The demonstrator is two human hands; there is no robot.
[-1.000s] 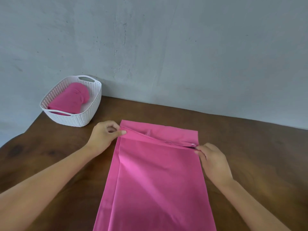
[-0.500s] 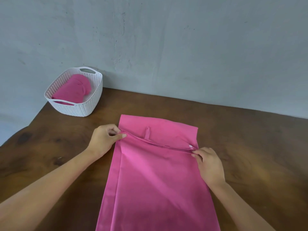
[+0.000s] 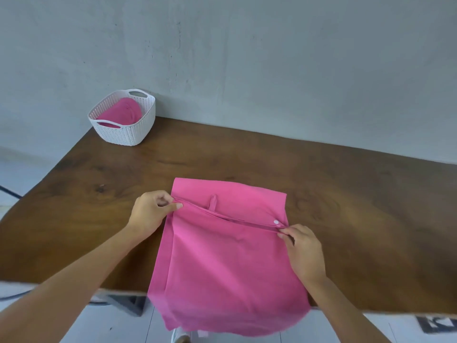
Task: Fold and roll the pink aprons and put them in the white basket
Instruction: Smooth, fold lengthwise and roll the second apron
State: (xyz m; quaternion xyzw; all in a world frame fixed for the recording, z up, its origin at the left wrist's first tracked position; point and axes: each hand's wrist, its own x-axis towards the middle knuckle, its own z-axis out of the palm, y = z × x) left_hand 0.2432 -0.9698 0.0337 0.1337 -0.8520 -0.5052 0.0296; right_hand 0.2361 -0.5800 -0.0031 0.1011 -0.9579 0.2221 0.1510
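Observation:
A pink apron (image 3: 230,258) lies folded lengthwise on the brown table (image 3: 99,206), its near end hanging over the front edge. My left hand (image 3: 150,211) pinches the upper layer's folded edge at its left corner. My right hand (image 3: 300,246) pinches the same edge at the right, just below a white snap button (image 3: 276,222). The edge is lifted slightly, showing the lower layer and a small loop (image 3: 213,203). The white basket (image 3: 128,134) stands at the table's far left corner with a rolled pink apron (image 3: 121,112) inside.
A grey wall (image 3: 247,58) runs behind the table. The table's front edge (image 3: 383,311) crosses low in view, with pale floor below it. A dark cable (image 3: 10,191) lies on the floor at the left.
Both hands have drawn the pinched folded edge toward me, uncovering more of the lower layer, the loop and the snap. The view has tilted down, bringing the table's front edge into sight.

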